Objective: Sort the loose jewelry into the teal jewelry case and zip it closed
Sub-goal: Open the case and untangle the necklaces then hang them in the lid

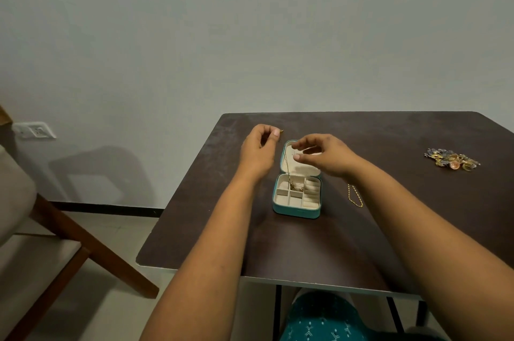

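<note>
Head view showed a thin necklace chain (286,165) hanging near-vertical over the open teal jewelry case (297,196) — top end pinched by the left hand (260,146) beyond the case's left corner, lower end in a compartment. The right hand (324,155) hovered above the lid, fingers curled; whether it held anything could not be told.
</note>
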